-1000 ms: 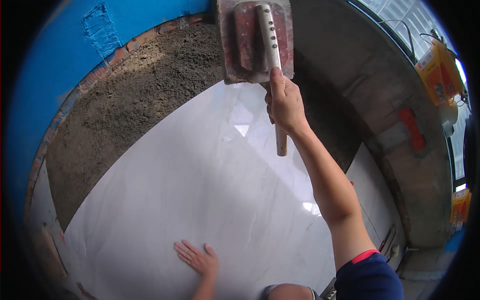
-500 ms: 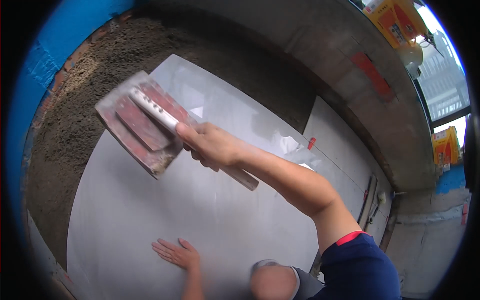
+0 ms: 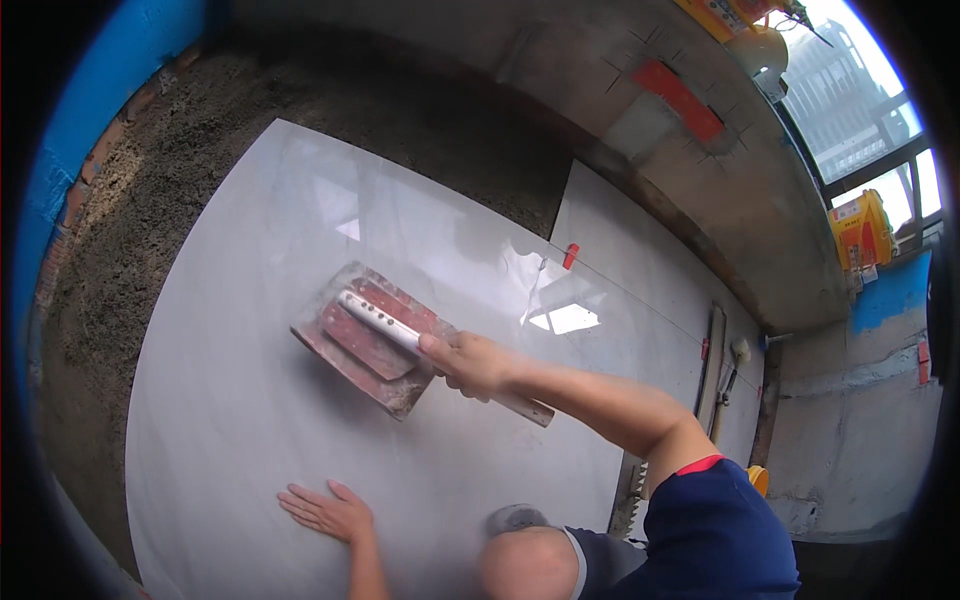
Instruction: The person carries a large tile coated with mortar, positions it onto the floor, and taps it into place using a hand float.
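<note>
My right hand (image 3: 472, 362) is wrapped round the long metal handle of a flat tile beater (image 3: 375, 372), whose broad square head is red and grey, worn and smeared. The beater is tilted over a large pale glossy tile (image 3: 230, 390); whether its face touches the tile I cannot tell. Flat on the same tile, toward the near side, lies my left hand (image 3: 330, 512), fingers stretched out and holding nothing. My bare knee (image 3: 530, 566) is bent at the lower middle.
Rough grey mortar (image 3: 140, 235) borders the tile at the left and far side, below a blue wall (image 3: 62, 190). A red clip (image 3: 571, 256) stands by the string near the neighbouring tile (image 3: 625, 235). Yellow packages (image 3: 862, 228) sit on the window ledge. Long tools (image 3: 711, 365) lie at the right.
The beater and my right hand have come down and inward, from the tile's far left edge to over its middle. My left hand stays flat on the tile. The view has shifted slightly.
</note>
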A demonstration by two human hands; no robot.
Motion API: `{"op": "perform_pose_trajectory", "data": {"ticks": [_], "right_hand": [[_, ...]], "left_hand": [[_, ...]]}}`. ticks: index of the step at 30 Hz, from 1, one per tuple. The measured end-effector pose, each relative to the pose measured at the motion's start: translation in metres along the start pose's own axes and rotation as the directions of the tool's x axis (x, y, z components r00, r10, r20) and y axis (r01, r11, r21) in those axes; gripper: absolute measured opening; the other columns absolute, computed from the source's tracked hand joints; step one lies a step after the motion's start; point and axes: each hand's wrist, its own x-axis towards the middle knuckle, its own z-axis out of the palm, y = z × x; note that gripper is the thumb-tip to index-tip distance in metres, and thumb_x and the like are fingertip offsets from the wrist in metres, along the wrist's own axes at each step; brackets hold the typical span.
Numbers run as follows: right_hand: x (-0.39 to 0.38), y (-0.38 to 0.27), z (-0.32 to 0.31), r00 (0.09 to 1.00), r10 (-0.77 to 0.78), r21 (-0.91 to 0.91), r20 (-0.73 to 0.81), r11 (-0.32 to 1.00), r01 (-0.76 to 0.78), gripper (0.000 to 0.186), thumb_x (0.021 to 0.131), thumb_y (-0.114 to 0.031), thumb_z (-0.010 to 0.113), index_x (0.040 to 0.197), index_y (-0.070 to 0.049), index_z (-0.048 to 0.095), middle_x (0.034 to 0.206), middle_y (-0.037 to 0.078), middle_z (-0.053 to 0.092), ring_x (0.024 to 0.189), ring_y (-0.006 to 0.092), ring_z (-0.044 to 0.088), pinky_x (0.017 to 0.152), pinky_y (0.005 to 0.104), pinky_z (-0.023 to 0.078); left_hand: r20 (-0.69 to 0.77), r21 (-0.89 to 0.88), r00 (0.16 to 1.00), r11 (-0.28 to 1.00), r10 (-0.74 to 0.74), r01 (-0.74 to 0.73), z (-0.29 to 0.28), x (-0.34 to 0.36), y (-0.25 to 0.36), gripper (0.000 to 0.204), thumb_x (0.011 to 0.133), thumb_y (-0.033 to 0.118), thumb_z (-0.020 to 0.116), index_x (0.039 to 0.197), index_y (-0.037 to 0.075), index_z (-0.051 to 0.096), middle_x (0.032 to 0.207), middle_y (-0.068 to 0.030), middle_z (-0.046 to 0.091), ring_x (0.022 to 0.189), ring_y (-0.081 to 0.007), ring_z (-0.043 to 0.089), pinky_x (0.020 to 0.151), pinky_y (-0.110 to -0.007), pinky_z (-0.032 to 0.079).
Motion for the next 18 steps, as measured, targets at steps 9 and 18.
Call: {"op": "perform_pose_trajectory", "data": {"ticks": [9,18], "right_hand": [[0.036,-0.032,0.028,0.578,-0.567,-0.246,-0.587,0.805,0.54,0.063,0.105,-0.057,0.034,0.09,0.001,0.055,0.069,0.01,0.057,0.06,0.0214,0.058,0.061,0.0377,0.052],[0.033,0.112,0.166,0.971,-0.237,-0.457,-0.022,0.866,0.202,0.085,0.102,-0.066,0.029,0.098,0.011,0.067,0.095,0.035,0.067,0.095,0.0508,0.066,0.084,0.0522,0.052]], "left_hand": [[0.003,0.015,0.999,0.999,0.044,-0.044,0.001,-0.005,-0.003,0.074,0.103,0.039,0.043,0.155,-0.007,0.018,0.164,-0.0286,0.012,0.153,-0.042,0.01,0.124,-0.051,0.011],[0.437,-0.251,0.84,0.941,0.321,-0.229,-0.059,-0.032,-0.091,0.1,0.09,0.049,0.063,0.153,-0.013,0.016,0.162,-0.034,0.009,0.152,-0.0461,0.006,0.125,-0.05,0.009]]}}
